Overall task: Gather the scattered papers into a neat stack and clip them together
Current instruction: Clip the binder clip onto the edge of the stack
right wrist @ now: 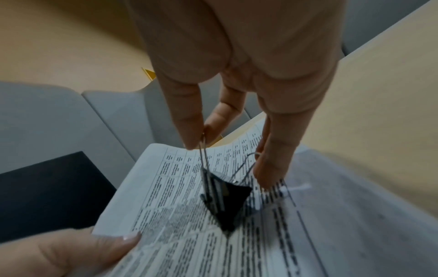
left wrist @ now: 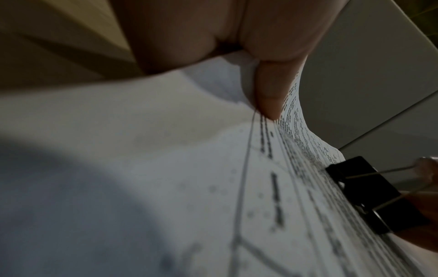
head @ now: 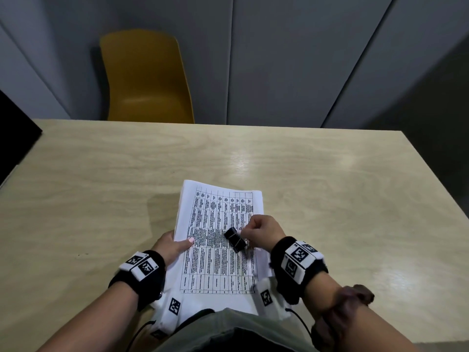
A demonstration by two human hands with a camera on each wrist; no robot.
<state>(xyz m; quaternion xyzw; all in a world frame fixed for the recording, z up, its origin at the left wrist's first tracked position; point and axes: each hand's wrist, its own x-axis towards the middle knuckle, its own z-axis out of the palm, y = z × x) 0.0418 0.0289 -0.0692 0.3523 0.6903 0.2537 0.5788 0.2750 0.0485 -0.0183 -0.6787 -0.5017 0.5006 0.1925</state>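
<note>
A stack of papers point(head: 218, 260) printed with a table lies in front of me, its near end over the table's edge. My left hand point(head: 177, 246) grips the stack's left edge, thumb point(left wrist: 267, 93) on the top sheet. A black binder clip point(head: 235, 239) rests against the top sheet near the right side. My right hand point(head: 244, 233) pinches one of its wire handles between thumb and forefinger point(right wrist: 189, 127). The clip point(right wrist: 227, 200) shows point-down on the page; I cannot tell whether it bites any sheets. In the left wrist view the clip point(left wrist: 369, 195) sits at the stack's far side.
The light wooden table point(head: 330, 186) stretches ahead and to both sides. A yellow chair point(head: 147, 77) stands behind its far edge, before grey wall panels. A black object point(head: 15, 128) sits at the far left corner.
</note>
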